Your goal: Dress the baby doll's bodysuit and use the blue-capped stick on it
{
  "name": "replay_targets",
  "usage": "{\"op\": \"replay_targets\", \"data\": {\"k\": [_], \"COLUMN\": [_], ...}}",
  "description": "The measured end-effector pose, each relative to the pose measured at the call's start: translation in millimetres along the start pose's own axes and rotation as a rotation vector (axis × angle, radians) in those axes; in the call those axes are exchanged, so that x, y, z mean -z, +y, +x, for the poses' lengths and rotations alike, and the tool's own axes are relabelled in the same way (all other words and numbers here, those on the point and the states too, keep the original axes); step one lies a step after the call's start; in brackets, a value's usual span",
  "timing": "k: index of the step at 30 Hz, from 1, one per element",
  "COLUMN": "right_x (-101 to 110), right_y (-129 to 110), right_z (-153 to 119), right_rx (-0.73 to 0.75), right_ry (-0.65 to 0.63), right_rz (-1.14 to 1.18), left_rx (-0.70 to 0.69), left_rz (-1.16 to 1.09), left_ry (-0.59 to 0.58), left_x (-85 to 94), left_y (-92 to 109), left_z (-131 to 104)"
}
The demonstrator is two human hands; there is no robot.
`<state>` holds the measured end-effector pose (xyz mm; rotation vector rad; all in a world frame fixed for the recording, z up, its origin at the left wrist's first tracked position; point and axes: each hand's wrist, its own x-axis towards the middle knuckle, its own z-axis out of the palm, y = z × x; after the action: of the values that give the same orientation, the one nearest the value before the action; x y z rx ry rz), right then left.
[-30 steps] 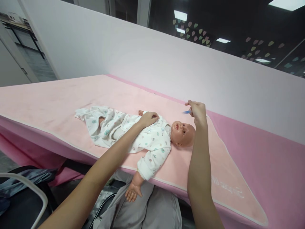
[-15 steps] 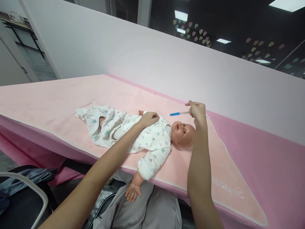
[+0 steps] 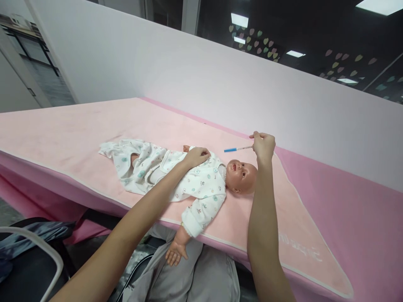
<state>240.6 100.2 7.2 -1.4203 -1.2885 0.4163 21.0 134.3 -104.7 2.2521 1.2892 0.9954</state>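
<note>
A baby doll [image 3: 242, 176] lies on its back, its head to the right. It wears a white patterned top [image 3: 204, 184], and one arm hangs over the table's near edge. My left hand [image 3: 197, 157] rests on its chest, fingers curled onto the top, fingertips partly hidden. Beyond the doll's head, my right hand [image 3: 263, 144] is closed above the mat. From its fingers a thin clear stick with a blue end [image 3: 231, 149], thermometer-like, points left. The end inside my hand is hidden.
A pale pink mat [image 3: 94, 121] covers the pink table [image 3: 333, 184]. Behind it rises a white partition [image 3: 189, 75] with dark glass above. A chair with cloth on it [image 3: 40, 235] stands at lower left. Grey-trousered legs [image 3: 208, 272] are under the near edge.
My right hand has shifted slightly right and up. The stick's blue tip stays nearly in place, with a little more of its clear part showing. My left hand and the doll have not moved.
</note>
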Motion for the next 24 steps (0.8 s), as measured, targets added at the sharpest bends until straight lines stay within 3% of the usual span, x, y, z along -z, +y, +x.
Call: {"op": "replay_targets", "data": {"k": [16, 20, 24], "right_x": [1.1, 3.1, 3.5], "right_y": [-3.0, -4.0, -6.1], "right_z": [-0.5, -1.2, -1.6], "right_rx": [-0.045, -0.061, -0.056], "right_ry": [0.013, -0.095, -0.035], "right_rz": [0.099, 0.197, 0.199], "left_rx": [-0.009, -0.010, -0.009], "left_rz": [0.002, -0.001, 0.000], "left_ry": [0.007, 0.006, 0.010], "left_x": [-0.7, -1.2, -1.8], "left_y": [-1.2, -2.0, -2.1], "left_z": [0.8, 0.9, 1.0]}}
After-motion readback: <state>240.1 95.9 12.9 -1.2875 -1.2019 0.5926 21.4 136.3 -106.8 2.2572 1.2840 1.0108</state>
